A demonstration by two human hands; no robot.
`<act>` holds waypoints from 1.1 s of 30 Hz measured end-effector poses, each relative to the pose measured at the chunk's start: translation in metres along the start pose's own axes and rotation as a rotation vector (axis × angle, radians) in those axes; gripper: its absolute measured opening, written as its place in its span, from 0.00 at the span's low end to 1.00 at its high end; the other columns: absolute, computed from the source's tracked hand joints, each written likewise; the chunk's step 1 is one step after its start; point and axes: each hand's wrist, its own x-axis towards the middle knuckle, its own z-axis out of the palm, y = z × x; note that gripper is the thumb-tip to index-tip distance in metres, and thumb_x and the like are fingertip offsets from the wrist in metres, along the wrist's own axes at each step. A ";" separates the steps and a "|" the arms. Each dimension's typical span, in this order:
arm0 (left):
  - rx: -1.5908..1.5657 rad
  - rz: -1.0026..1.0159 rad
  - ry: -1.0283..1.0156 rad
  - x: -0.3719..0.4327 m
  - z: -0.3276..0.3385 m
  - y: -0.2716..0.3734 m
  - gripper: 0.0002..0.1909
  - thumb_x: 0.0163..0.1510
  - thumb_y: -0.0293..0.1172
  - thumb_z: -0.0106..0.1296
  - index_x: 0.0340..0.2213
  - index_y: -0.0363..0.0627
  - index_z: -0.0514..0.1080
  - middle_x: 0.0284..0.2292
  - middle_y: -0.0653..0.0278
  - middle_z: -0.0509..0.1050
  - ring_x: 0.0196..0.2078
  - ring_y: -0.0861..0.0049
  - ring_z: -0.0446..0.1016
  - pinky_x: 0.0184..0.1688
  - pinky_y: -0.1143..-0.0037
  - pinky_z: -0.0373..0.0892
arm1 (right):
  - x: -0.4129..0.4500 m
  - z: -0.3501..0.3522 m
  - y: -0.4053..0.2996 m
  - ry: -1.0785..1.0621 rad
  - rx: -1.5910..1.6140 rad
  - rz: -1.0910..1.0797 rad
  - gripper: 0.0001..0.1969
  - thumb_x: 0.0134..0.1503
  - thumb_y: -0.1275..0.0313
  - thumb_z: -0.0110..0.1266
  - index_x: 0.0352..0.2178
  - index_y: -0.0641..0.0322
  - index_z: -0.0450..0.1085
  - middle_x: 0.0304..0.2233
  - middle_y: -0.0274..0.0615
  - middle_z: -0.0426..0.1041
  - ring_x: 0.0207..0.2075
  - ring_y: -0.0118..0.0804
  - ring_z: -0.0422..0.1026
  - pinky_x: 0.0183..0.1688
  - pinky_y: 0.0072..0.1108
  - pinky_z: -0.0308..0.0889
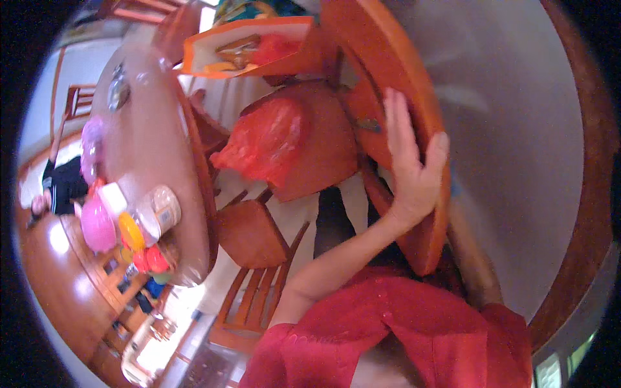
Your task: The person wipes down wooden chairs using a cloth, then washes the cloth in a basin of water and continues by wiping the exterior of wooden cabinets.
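Observation:
A long, curved wooden panel (412, 87) with a thick rounded rim stands tilted in front of me. My left hand (415, 169) is on its rim, the fingers laid along the inner side and the thumb hooked over the edge. My right forearm (473, 257) reaches up behind the panel, which hides the right hand. A small blue patch (455, 184) shows beside the rim there, too blurred to name. Left of the panel, a red plastic bag (267, 140) rests on a wooden seat (335, 140).
An open orange-edged bag (194, 58) holds several items. Jars, including a yellow-lidded one (132, 232), and a pink container (98, 225) stand on the covered table (155, 131). A wooden chair (252, 233) is below the seat. A person (68, 184) is at far left.

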 end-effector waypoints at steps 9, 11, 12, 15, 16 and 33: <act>0.035 0.061 0.070 0.000 -0.003 -0.007 0.35 0.49 0.31 0.44 0.54 0.33 0.43 0.56 0.48 0.42 0.59 0.61 0.41 0.58 0.72 0.39 | 0.025 -0.027 -0.054 0.018 -0.023 -0.142 0.22 0.53 0.56 0.43 0.46 0.58 0.60 0.40 0.35 0.66 0.38 0.28 0.66 0.39 0.20 0.64; 0.126 0.093 0.102 0.001 -0.007 -0.011 0.34 0.49 0.31 0.45 0.53 0.33 0.44 0.56 0.47 0.42 0.59 0.60 0.42 0.58 0.71 0.40 | 0.014 -0.031 -0.038 0.016 -0.025 -0.099 0.22 0.54 0.56 0.43 0.46 0.58 0.60 0.40 0.35 0.66 0.38 0.28 0.66 0.39 0.20 0.64; 0.082 0.071 0.100 0.004 -0.006 -0.004 0.34 0.48 0.31 0.45 0.53 0.32 0.45 0.56 0.46 0.43 0.59 0.60 0.42 0.58 0.71 0.41 | 0.003 -0.038 -0.035 0.033 -0.030 -0.088 0.22 0.54 0.56 0.43 0.46 0.57 0.60 0.40 0.35 0.66 0.38 0.28 0.66 0.39 0.20 0.64; 0.059 0.056 0.110 0.005 -0.009 -0.005 0.33 0.48 0.32 0.46 0.52 0.32 0.47 0.55 0.46 0.45 0.59 0.59 0.44 0.58 0.71 0.42 | -0.006 -0.029 -0.015 0.005 -0.021 -0.044 0.22 0.54 0.57 0.42 0.46 0.57 0.60 0.40 0.35 0.66 0.39 0.28 0.66 0.39 0.20 0.64; 0.060 0.056 0.117 0.003 -0.008 -0.005 0.33 0.48 0.32 0.46 0.52 0.32 0.47 0.55 0.46 0.45 0.59 0.59 0.44 0.58 0.71 0.42 | -0.008 -0.025 -0.010 -0.002 -0.018 -0.038 0.22 0.54 0.57 0.42 0.46 0.57 0.60 0.40 0.35 0.66 0.39 0.28 0.66 0.39 0.20 0.64; 0.032 -0.111 -0.084 -0.054 -0.046 -0.010 0.34 0.50 0.45 0.43 0.52 0.37 0.49 0.55 0.46 0.46 0.57 0.56 0.45 0.56 0.65 0.43 | -0.134 -0.012 0.086 0.000 0.031 0.099 0.21 0.54 0.57 0.42 0.47 0.56 0.59 0.42 0.35 0.65 0.41 0.29 0.66 0.40 0.21 0.65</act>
